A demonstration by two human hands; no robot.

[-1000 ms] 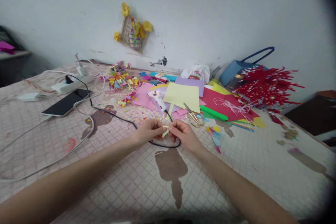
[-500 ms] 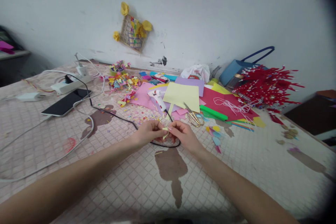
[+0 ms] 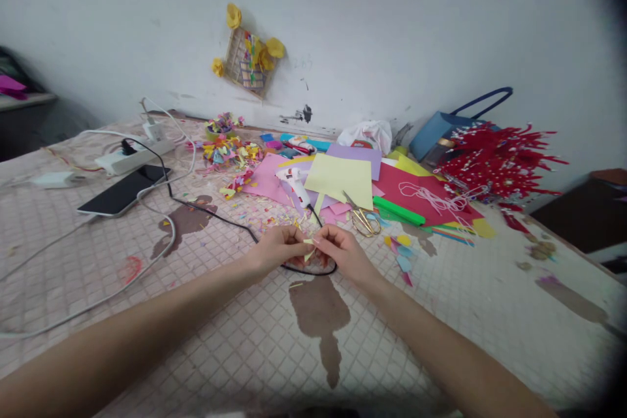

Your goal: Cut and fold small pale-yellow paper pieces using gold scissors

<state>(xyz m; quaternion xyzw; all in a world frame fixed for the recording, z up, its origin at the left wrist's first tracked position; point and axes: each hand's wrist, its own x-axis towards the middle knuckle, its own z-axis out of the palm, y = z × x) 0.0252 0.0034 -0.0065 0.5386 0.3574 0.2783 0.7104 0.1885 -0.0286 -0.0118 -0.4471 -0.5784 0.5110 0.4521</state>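
Note:
Between my fingertips is a small piece of pale yellow paper [image 3: 308,250]. My left hand [image 3: 280,249] pinches it from the left, and my right hand [image 3: 343,252] pinches it from the right. Both hands are closed, close together just above the table, over a loop of black cord [image 3: 313,272]. Behind them lies a white glue gun [image 3: 296,187], its cord running toward my hands. Gold-handled scissors [image 3: 364,220] rest beyond my right hand, partly on a pale yellow paper sheet [image 3: 340,177].
Paper scraps [image 3: 230,151] are heaped at the back. A phone [image 3: 125,191] and a power strip [image 3: 132,155] with cables stand left. Right are a green stick [image 3: 399,210], white string [image 3: 435,199], red decorations [image 3: 499,160] and a blue bag [image 3: 435,134]. Small paper petals [image 3: 403,262] lie nearby.

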